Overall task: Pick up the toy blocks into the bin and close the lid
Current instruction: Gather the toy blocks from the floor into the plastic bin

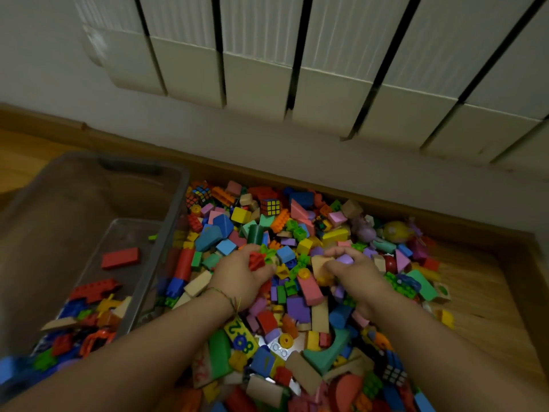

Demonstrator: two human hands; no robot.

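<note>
Wood floor [481,292] w/ a white radiator [326,69] on the wall behind. A big heap of colourful toy blocks [297,304] covers the floor, centre & right. A clear plastic bin [175,203] sits just left of the heap, w/ some blocks inside. Left hand [240,278], fingers curled, grips a red spiky piece [257,260]. Right hand [356,275], fingers curled, grips a purple block [344,259] on the heap.

The bin [175,209] runs off the left edge; the blocks [297,304] spill past the bottom (some buried under the left hand [242,278] and right hand [358,276]).
</note>
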